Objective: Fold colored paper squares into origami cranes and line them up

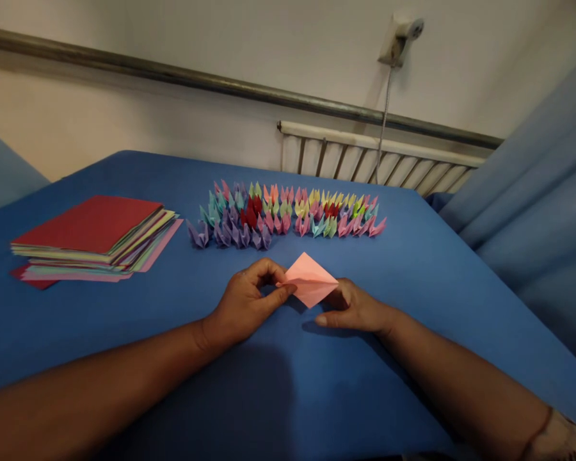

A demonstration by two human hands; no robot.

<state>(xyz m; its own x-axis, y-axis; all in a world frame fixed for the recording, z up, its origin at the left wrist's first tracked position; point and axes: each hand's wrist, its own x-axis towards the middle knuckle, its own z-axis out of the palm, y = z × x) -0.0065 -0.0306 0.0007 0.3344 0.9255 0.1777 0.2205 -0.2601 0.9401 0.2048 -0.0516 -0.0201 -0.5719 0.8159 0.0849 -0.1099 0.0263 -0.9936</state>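
Observation:
A partly folded pink paper (310, 279), diamond-shaped, is held just above the blue table (125, 320) between both hands. My left hand (246, 305) pinches its left corner with thumb and fingers curled closed. My right hand (352, 308) grips the paper's right lower edge, with the fingers tucked under it and the thumb lying along the table. Behind the paper, rows of small folded paper cranes (283, 214) in purple, red, pink, yellow and teal stand on the table.
A stack of coloured square paper sheets (96, 238), red on top, lies at the left of the table. A wall with a metal rail (221, 83), a radiator (374, 160) and a wall socket with a cord (398, 41) is behind. Blue fabric (532, 205) hangs at right.

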